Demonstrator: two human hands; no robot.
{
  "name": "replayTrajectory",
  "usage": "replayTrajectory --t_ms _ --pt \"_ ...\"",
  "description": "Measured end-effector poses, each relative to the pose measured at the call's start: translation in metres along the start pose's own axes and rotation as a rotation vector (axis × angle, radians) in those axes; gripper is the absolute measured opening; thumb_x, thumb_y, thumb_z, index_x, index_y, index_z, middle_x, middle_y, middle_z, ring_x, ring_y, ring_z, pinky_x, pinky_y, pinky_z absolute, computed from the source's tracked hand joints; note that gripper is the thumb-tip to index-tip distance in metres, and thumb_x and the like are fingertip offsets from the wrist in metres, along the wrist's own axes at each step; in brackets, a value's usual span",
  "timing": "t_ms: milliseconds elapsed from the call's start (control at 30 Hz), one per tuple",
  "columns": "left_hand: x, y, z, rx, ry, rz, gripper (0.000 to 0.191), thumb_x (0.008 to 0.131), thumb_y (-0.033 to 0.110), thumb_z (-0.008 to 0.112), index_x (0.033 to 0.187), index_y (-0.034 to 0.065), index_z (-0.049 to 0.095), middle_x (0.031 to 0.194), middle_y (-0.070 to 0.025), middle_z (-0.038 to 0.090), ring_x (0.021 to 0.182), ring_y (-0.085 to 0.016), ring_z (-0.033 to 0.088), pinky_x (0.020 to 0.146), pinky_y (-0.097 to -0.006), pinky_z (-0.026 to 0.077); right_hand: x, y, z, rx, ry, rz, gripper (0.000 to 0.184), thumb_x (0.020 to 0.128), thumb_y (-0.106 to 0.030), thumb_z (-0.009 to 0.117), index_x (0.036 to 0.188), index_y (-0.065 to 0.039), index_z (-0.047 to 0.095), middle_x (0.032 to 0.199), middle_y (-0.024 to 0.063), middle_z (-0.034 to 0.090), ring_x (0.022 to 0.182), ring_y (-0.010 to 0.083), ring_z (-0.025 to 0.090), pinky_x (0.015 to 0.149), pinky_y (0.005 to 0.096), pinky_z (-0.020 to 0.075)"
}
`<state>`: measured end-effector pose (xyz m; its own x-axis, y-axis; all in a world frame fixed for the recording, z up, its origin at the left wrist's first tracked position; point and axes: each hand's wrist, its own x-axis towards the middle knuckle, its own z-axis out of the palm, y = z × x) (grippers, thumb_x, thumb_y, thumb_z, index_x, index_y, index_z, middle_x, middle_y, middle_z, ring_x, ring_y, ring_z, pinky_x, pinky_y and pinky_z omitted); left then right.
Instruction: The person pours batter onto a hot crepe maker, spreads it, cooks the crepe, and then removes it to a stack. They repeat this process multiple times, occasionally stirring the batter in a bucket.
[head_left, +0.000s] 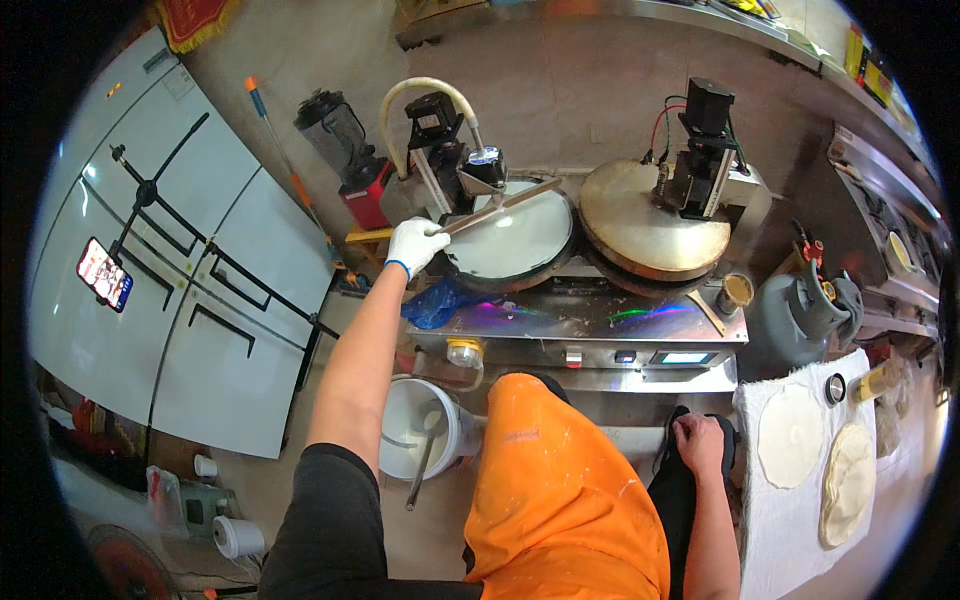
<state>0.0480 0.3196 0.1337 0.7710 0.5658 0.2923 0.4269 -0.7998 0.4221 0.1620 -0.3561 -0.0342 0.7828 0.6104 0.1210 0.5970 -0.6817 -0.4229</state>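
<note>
My left hand (417, 247), in a white glove with a blue cuff, grips the near-left end of a long spreader bar (517, 199). The bar lies slantwise over a round griddle plate (551, 232) coated with smooth white batter (510, 244). Above the bar's middle is a motor-driven head (484, 169) with a pale hose (427, 81) running to it. Bare and loosely curled, my right hand (699, 444) rests on my right knee and holds nothing. To the right, a second round griddle has a metal lid (649, 217) over it.
Below the griddles runs a steel control panel (540, 322) bearing a wooden spatula (706, 313) and a jar (735, 292). A batter bucket (454, 427) with a ladle (424, 465) stands left of my knees. Right are a gas cylinder (787, 319) and flatbreads (847, 484) on white cloth (780, 540).
</note>
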Motion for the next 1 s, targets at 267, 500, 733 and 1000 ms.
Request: replayTrajectory --t_ms 267,500,733,1000 --pt "-0.061 -0.064 0.017 0.000 0.036 -0.182 0.025 0.088 0.030 0.082 0.096 0.0073 0.088 0.098 -0.0146 0.084 0.094 -0.030 0.081 0.089 -0.0421 0.061 0.004 0.000 0.003 -0.048 -0.043 -0.038 0.016 0.097 -0.020 0.078 0.097 -0.004 0.082 0.101 0.0159 0.080 0.093 0.0396 0.074 0.091 0.0495 0.0568" --pt "-0.134 -0.082 0.078 0.256 -0.084 -0.171 0.050 0.093 0.044 0.080 0.132 0.0127 0.083 0.125 -0.0234 0.079 0.117 -0.042 0.074 0.107 -0.0500 0.057 0.008 -0.006 0.003 -0.060 -0.076 -0.041 0.018 0.098 -0.022 0.078 0.096 -0.005 0.082 0.097 0.0147 0.080 0.093 0.0383 0.074 0.090 0.0498 0.0570" --pt "-0.142 -0.086 0.104 0.281 0.107 -0.286 0.024 0.084 0.034 0.088 0.101 0.0181 0.091 0.109 -0.0149 0.078 0.107 -0.037 0.074 0.097 -0.0505 0.058 0.006 -0.008 0.008 -0.087 -0.014 -0.081 0.015 0.096 -0.020 0.078 0.092 -0.007 0.081 0.093 0.0116 0.079 0.091 0.0348 0.075 0.087 0.0477 0.0563" --pt "-0.129 -0.085 0.086 0.196 -0.152 -0.421 0.025 0.087 0.031 0.083 0.099 0.0098 0.086 0.122 -0.0231 0.079 0.110 -0.041 0.076 0.096 -0.0502 0.061 0.006 -0.007 0.005 -0.077 -0.006 -0.047 0.014 0.095 -0.020 0.078 0.091 -0.007 0.081 0.092 0.0114 0.079 0.090 0.0341 0.075 0.087 0.0471 0.0564"
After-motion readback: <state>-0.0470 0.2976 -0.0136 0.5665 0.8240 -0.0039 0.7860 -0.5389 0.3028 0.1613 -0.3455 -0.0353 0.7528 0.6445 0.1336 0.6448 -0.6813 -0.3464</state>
